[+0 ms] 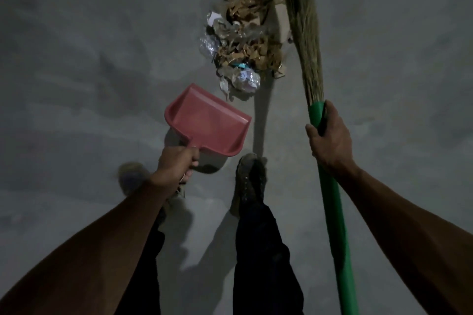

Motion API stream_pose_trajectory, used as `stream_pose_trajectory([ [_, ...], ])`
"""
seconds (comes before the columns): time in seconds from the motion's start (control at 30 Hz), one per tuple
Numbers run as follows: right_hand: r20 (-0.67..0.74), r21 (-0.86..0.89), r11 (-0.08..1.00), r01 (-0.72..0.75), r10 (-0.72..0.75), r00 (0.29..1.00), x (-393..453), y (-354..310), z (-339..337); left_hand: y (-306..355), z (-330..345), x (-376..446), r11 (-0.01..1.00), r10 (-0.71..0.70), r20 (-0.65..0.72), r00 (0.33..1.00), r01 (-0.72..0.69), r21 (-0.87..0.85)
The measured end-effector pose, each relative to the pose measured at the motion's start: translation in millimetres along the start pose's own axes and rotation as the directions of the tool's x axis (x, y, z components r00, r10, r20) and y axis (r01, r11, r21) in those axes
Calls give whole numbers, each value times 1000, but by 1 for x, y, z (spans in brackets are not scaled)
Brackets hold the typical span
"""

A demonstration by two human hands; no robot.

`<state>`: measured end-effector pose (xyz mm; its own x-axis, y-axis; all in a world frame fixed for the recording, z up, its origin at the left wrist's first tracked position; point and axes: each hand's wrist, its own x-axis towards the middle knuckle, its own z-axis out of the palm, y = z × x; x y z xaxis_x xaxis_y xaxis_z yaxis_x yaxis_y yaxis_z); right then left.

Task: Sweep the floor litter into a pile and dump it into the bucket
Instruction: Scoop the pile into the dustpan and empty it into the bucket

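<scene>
Gripping red dustpan handle, left hand fingers curled. Right hand fingers wrap green broom handle. Litter pile just left of bristles.

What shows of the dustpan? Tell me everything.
The dustpan is pinkish-red, plastic by the look, a flat scoop with raised side and back walls and a short handle. It looks empty. The left hand grips the handle and holds it with its open lip pointing toward the litter pile, just short of the nearest scraps. A shadow below it suggests it is off the floor. Nothing else touches it.
</scene>
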<state>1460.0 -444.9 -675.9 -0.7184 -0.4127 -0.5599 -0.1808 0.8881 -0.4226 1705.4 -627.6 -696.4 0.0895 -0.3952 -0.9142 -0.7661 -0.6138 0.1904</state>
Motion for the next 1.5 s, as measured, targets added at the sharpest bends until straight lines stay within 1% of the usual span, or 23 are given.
stream_pose_trajectory([
  [0.1, -8, 6, 1000, -1, 1, 1000, 11, 19, 10, -19, 15, 12, 999, -43, -44, 998, 42, -21],
  [0.2, -16, 22, 1000, 2, -2, 1000, 23, 30, 17, -31, 24, 25, 998, -69, -87, 994, 70, 2],
  [0.27, -19, 24, 1000, 9, -8, 1000, 34, 32, 19, -33, 28, 33, 999, -25, -81, 996, 27, 17],
  [0.37, -47, -8, 999, 47, -47, 998, 56, 27, 17, -25, 35, 46, 997, 71, -16, 997, -71, 30],
  [0.47, -48, -32, 997, 71, -72, 996, 92, 10, 6, -6, 47, 62, 988, 144, -4, 990, -144, 48],
  [0.53, -38, -57, 996, 75, -77, 996, 120, -7, -3, 8, 53, 70, 982, 186, -1, 983, -186, 21],
  [0.63, -5, -60, 998, 32, -32, 999, 157, -32, -15, 26, 62, 79, 975, 220, 34, 975, -220, -3],
  [0.77, 125, -113, 992, -64, 78, 989, 188, -52, -21, 47, 74, 84, 963, 267, 24, 963, -268, 25],
  [0.83, 170, -149, 987, -53, 78, 982, 189, -52, -19, 56, 79, 87, 957, 282, 19, 959, -283, 57],
  [1.0, 216, -225, 970, 95, -45, 975, 150, -22, 7, 76, 88, 93, 936, 316, 34, 948, -318, 154],
  [1.1, 222, -268, 958, 100, -40, 974, 121, -3, 28, 90, 92, 94, 907, 349, 3, 937, -339, 251],
  [1.17, 250, -261, 961, 97, -30, 968, 102, 5, 37, 94, 93, 96, 893, 364, -26, 931, -340, 296],
  [1.27, 232, -206, 974, 93, -44, 972, 77, 10, 38, 92, 93, 94, 905, 354, -11, 935, -339, 256],
  [1.37, 141, -138, 985, 100, -80, 987, 67, 10, 28, 84, 94, 88, 930, 323, -45, 945, -308, 199],
  [1.5, 68, -111, 985, 131, -124, 990, 95, -7, 13, 65, 96, 75, 970, 243, -68, 968, -241, 39],
])
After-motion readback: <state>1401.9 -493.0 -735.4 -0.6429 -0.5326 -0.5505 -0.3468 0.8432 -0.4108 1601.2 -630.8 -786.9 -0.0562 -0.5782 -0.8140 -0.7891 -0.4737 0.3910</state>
